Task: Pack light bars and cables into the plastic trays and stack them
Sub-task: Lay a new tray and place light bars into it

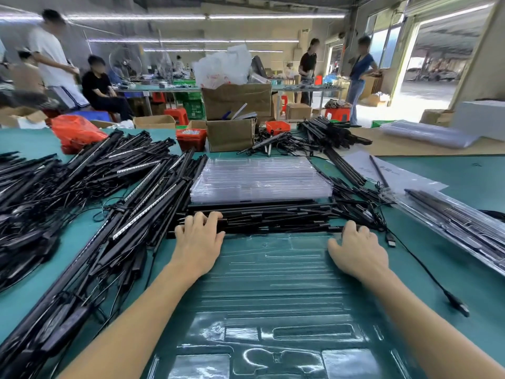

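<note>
An empty clear plastic tray lies on the green mat right in front of me. Along its far edge runs a row of black light bars. My left hand curls its fingers over the left end of a front bar, and my right hand curls over the bar's right end. Behind the bars sits a stack of clear trays. A big heap of light bars with cables fills the left side. At the right lies a packed tray.
A black USB cable trails across the mat at the right. Cardboard boxes, red bins and an orange bag line the table's far edge, with more bars at back right. People work at benches behind.
</note>
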### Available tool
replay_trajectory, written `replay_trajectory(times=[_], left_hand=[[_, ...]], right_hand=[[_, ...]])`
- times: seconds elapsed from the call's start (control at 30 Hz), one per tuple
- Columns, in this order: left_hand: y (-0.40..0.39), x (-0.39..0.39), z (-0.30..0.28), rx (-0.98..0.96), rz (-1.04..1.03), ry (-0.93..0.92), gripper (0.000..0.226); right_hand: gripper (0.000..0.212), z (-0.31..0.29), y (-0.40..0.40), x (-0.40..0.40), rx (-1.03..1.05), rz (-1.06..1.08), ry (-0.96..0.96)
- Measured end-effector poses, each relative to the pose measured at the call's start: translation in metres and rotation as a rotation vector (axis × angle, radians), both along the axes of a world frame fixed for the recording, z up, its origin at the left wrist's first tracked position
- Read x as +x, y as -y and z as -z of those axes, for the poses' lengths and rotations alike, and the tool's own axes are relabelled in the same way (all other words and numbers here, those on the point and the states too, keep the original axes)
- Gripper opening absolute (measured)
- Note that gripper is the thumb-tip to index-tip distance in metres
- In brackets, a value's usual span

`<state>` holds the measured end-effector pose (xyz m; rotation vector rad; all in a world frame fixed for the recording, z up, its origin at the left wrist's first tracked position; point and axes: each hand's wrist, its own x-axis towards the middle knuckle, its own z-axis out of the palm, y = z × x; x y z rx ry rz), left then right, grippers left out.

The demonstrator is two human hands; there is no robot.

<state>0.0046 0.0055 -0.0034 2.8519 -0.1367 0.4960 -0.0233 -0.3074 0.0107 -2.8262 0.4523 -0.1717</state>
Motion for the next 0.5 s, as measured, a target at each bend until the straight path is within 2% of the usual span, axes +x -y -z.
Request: replay_trajectory(times=[0.13, 0.3, 0.43, 0.5], left_hand=[[-0.002, -0.001, -0.001, -0.024, 0.028, 0.068, 0.02], [-0.001, -0.009, -0.017, -0.128, 0.014, 0.238, 0.011], [0.0, -0.024, -0.03, -0.302, 0.111, 0.29, 0.012], [0.003, -0.034, -0.038, -0.349, 0.156, 0.317, 0.022]], right_hand=[[0.029, 0.005, 0.001, 0.001, -0.004, 0.004, 0.06], [0.02, 0.006, -0.002, 0.003, -0.018, -0.002, 0.13], [0.022, 0.006, -0.003, 0.002, -0.029, -0.009, 0.143], [0.023, 0.006, -0.003, 0.001, -0.032, -0.018, 0.142]])
